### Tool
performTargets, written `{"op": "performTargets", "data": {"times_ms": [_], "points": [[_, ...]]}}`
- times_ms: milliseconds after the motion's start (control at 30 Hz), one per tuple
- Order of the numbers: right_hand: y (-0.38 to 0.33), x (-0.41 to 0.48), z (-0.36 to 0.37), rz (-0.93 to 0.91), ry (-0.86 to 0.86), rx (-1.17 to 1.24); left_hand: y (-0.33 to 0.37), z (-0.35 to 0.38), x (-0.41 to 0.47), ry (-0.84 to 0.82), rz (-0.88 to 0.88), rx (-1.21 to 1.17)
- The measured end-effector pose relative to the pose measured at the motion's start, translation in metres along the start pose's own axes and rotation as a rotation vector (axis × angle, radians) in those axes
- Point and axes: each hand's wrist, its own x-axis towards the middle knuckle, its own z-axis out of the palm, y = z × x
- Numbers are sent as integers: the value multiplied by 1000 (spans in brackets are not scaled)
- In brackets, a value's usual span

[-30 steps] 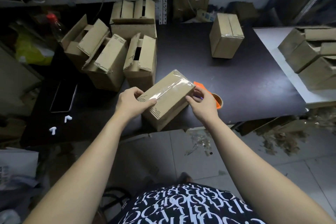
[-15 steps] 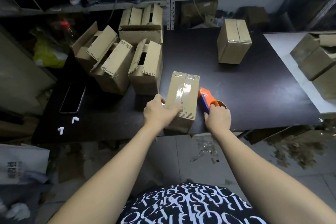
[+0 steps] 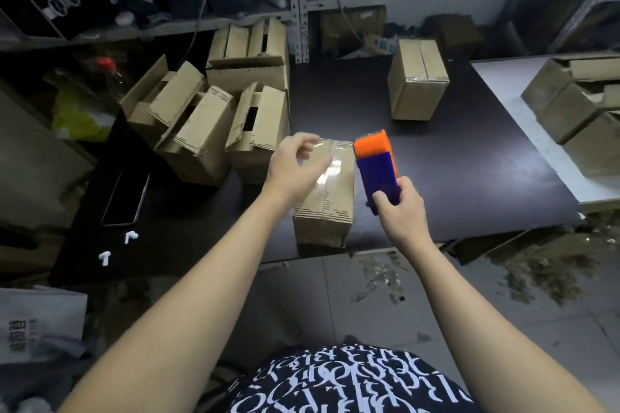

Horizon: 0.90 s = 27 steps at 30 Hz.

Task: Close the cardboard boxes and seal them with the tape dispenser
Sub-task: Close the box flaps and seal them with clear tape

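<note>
A closed cardboard box [image 3: 327, 201] lies at the black table's front edge, with shiny clear tape along its top seam. My left hand [image 3: 297, 164] hovers over the box's far left corner, fingers loosely spread and holding nothing. My right hand [image 3: 399, 208] grips the blue handle of the orange and blue tape dispenser [image 3: 375, 164], lifted just right of the box with its orange head pointing away. Several open boxes [image 3: 214, 117] with raised flaps crowd the table's back left. Another taped box [image 3: 417, 80] stands at the back right.
A phone [image 3: 125, 198] and two white earbuds [image 3: 117, 246] lie on the dark left surface. More boxes [image 3: 583, 104] sit on a white table at the right. Metal shelving [image 3: 298, 0] rises behind. Scraps of tape litter the floor [image 3: 379, 278].
The box was turned and set down lengthwise at the table edge. My right hand took up the tape dispenser and lifted it. My left hand let go of the box and rose.
</note>
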Motion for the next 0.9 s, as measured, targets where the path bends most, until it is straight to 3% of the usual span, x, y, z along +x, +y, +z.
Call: {"op": "performTargets", "data": {"times_ms": [133,233,333,700,900], "points": [[-25,-17,-6,-110,-11,193,35,-9,23,-159,-67,-227],[-32,-23,-11,-192,-46,219,41,-22,30,-394,-123,-273],[-31,-26,-14,-245,-81,203,38,-31,31,-492,-97,-318],[-40,-31,-13,-365,-205,108,29,-51,27,-575,-114,-386],[-48,-32,-11,-363,-265,11,19,-47,26,-369,-48,-378]]}}
